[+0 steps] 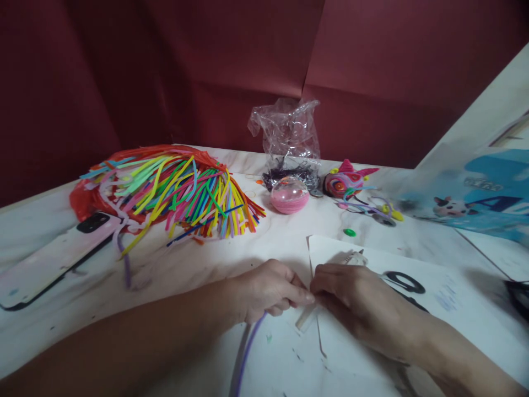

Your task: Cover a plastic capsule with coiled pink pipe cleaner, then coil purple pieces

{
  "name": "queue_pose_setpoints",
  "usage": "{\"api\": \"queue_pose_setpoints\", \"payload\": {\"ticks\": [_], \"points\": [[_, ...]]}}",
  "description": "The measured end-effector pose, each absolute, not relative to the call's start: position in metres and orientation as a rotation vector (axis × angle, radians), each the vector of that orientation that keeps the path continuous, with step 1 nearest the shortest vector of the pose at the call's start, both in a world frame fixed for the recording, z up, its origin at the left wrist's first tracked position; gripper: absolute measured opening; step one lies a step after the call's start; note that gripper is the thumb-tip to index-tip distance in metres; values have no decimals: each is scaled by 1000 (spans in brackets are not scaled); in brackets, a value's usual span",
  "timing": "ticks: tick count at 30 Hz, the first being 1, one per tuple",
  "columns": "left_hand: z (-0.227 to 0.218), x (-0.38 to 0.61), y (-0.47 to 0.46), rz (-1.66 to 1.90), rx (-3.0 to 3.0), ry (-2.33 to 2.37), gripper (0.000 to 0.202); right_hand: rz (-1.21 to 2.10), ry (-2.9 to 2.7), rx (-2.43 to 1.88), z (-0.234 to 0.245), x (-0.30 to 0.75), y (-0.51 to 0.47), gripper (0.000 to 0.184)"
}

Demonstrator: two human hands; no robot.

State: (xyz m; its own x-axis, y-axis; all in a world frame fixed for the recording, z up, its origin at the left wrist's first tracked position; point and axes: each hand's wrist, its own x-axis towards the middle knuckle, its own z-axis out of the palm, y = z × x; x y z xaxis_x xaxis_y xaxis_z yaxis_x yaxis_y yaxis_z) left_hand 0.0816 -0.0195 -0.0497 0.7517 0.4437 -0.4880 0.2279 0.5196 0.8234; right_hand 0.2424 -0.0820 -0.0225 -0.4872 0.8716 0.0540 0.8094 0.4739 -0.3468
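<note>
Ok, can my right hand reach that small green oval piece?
Probably yes: the small green oval piece lies uncovered beyond your right hand, though its fingers are curled beside your left hand.

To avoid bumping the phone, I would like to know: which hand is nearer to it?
Left. The left hand is to the right of the phone, apart from it; the right hand is farther right.
</note>
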Motion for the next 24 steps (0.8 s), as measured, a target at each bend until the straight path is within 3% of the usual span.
{"api": "queue_pose_setpoints", "payload": {"ticks": [3, 9, 13, 19, 24], "points": [[-51, 83, -22, 178, 1044, 769, 17, 339, -2558, -1485, -23, 241, -85, 21], [-51, 82, -18, 240, 965, 704, 19, 367, -2371, -1425, -22, 244, -82, 22], [-49, 83, -18, 350, 886, 600, 19, 611, -1987, -1432, -26, 244, -79, 14], [-46, 84, -23, 423, 798, 525, 16, 1101, -1388, -1242, -39, 237, -75, 22], [-49, 83, -21, 372, 839, 548, 20, 932, -1630, -1328, -33, 240, -77, 22]]}}
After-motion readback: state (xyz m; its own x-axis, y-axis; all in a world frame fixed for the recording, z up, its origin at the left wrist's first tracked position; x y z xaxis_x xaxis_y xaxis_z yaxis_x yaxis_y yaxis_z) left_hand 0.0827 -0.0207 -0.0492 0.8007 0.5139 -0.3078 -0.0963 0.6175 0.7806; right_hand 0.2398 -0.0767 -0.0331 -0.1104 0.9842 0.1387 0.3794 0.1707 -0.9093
